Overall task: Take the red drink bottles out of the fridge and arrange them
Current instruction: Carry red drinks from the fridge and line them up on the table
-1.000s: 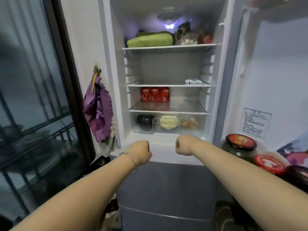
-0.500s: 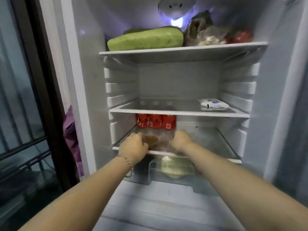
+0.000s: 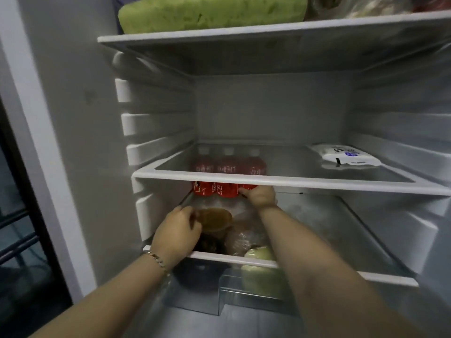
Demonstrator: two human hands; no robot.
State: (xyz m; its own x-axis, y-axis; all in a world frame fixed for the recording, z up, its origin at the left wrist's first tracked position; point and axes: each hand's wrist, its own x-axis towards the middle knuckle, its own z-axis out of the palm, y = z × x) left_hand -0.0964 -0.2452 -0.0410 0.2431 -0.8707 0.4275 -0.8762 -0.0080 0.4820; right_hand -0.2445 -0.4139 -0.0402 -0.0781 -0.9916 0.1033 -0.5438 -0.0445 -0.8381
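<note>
Three red plastic drink bottles with white caps (image 3: 216, 190) stand side by side at the back-left of the lower glass shelf (image 3: 341, 230). The right hand (image 3: 261, 196) grasps the rightmost bottle (image 3: 254, 168). The left hand (image 3: 178, 234) hangs clenched and empty, nearer the front.

Taken from the grip of the right hand (image 3: 261, 197), everything close by is the grey-white inside of the fridge (image 3: 73, 123). A glass shelf (image 3: 305, 183) with a white front rim runs just above the grip, and a second white-rimmed shelf (image 3: 219, 32) sits high overhead. Behind the grip stands the plain rear wall (image 3: 268, 106). Moulded shelf rails (image 3: 151, 123) rib the side wall up and to the left. Below and nearer the camera is a clear drawer (image 3: 219, 298). Far left is a dark glass pane (image 3: 14, 240) crossed by bars. The light is dim and even.
</note>
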